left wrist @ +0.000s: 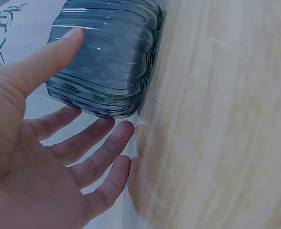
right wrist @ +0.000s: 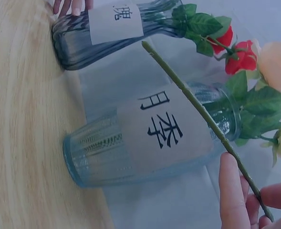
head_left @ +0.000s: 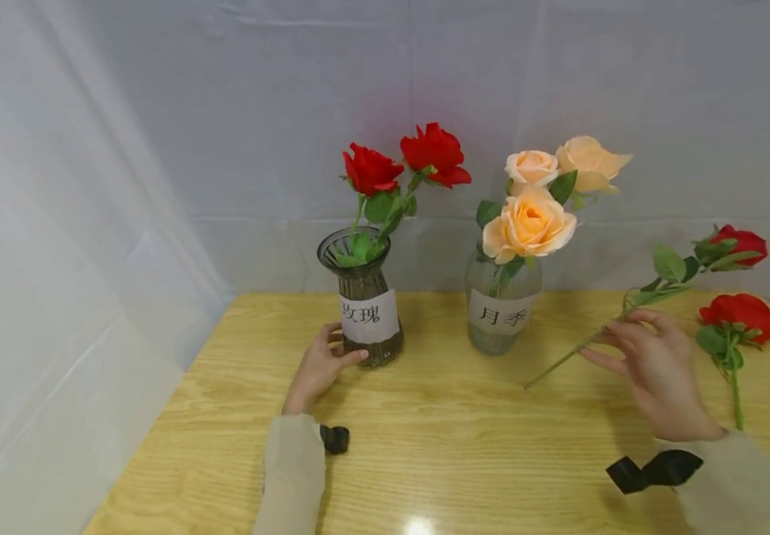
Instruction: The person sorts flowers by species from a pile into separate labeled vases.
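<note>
My left hand [head_left: 318, 371] holds the lower part of a dark ribbed glass vase [head_left: 383, 351], thumb at the front and fingers around the left side. The left wrist view shows the thumb on the glass [left wrist: 102, 52]. In this vase stand two red roses [head_left: 371, 169]. My right hand [head_left: 659, 364] pinches the green stem [right wrist: 192, 98] of a red rose [head_left: 748, 248] above the table. Its bloom points to the upper right and the bare stem end to the lower left. In the right wrist view, the stem crosses in front of a clear glass vase [right wrist: 97, 167].
The clear vase holds several peach roses [head_left: 531, 223] and bears a white label [head_left: 502, 310]. Another red rose [head_left: 746, 319] lies on the wooden table [head_left: 438, 431], right of my right hand. A pale sheet [head_left: 278, 148] hangs behind the table.
</note>
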Action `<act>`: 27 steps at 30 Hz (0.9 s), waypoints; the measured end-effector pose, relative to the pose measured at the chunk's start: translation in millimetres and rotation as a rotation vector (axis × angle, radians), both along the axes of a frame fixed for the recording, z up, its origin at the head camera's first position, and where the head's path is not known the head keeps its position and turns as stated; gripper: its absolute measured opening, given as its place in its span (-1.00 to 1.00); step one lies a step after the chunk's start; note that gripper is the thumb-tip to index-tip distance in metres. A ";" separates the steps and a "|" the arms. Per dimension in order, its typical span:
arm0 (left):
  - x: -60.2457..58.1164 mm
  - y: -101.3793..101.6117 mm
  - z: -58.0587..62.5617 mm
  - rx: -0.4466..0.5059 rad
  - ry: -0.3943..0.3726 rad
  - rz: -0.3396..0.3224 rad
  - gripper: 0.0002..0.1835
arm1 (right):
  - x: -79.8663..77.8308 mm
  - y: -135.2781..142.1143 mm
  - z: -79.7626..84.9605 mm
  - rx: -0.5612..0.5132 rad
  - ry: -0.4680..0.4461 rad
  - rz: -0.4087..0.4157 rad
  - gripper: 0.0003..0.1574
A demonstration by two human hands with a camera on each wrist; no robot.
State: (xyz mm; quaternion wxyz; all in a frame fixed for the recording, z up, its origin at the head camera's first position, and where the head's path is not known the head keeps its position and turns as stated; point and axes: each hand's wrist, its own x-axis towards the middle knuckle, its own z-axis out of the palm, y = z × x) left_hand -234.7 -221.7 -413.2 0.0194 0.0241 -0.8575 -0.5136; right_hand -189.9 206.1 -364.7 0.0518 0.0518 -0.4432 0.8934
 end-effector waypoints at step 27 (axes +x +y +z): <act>0.6 -0.6 -0.9 -0.005 0.000 -0.003 -0.20 | -2.9 -56.9 11.0 -0.135 0.059 -0.137 -0.79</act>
